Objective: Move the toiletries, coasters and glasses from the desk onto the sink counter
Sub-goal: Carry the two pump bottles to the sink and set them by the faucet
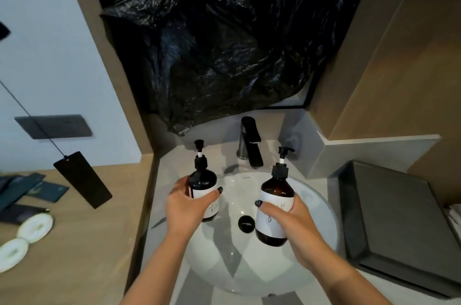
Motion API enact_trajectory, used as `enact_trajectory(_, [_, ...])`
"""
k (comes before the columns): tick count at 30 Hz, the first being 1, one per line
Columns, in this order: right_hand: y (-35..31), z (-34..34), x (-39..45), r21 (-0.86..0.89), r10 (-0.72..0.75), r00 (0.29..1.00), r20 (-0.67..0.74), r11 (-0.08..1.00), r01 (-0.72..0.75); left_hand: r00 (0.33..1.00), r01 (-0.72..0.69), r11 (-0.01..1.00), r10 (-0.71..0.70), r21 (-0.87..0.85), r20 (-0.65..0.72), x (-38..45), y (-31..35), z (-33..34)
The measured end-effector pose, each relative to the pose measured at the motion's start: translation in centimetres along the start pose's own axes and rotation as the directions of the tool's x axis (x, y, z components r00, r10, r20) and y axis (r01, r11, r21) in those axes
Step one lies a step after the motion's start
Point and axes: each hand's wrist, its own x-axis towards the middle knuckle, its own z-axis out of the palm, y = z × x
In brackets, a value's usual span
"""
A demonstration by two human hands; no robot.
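Two amber pump bottles are carried over the white basin [321, 207] at the centre of the frame. The left bottle [202, 185] is held in the left hand [185, 207], fingers [212, 196] wrapped round its label; the right bottle [275, 207] is held in the right hand [295, 225], fingers closed round its lower half. Both bottles are airborne and near upright, pump heads toward the black tap [250, 145].

The step in hand is judged to be set-down on the sink table [303, 130]. Each bottle should be kept vertical and lowered onto the flat grey surface beside the tap, not onto the sloping basin rim, where a base may slide. The grip should be released only once the base is fully seated. The dark tray [399, 217] at right should be left clear.

Two round white coasters [25, 237] and dark sachets [47, 191] remain on the wooden table [82, 242] at lower left
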Motion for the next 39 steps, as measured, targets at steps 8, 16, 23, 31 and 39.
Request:
enact_trajectory(8, [-2.3, 3.5, 5.4, -0.023, -0.003, 1.0, 0.03, 1.0, 0.004, 0.995, 0.043, 0.986, -0.057, -0.161, -0.086, 9.0, -1.6, 1.9])
enact_trajectory(16, [-1.7, 5.3, 8.7, -0.055, 0.027, 0.999, 0.041, 0.998, -0.025, 0.989, 0.009, 0.984, -0.035, -0.179, -0.145, 13.9, -1.8, 3.6])
enact_trajectory(23, [-1.1, 6.0, 9.0, -0.11, 0.032, 0.988, 0.151, 0.994, -0.016, 0.983, -0.004, 0.987, -0.027, -0.163, -0.183, 15.0, -1.7, 4.4])
enact_trajectory(31, [-1.7, 5.4, 8.3, -0.13, 0.019, 0.986, 0.166, 0.992, 0.003, 0.982, 0.013, 0.986, -0.044, -0.164, -0.186, 14.7, -1.5, 5.0])
enact_trajectory(39, [-2.3, 1.4, 6.3, -0.047, -0.107, 0.994, 0.022, 0.993, 0.108, 0.937, -0.137, 0.982, 0.086, -0.129, -0.34, 8.4, 1.1, 5.3])
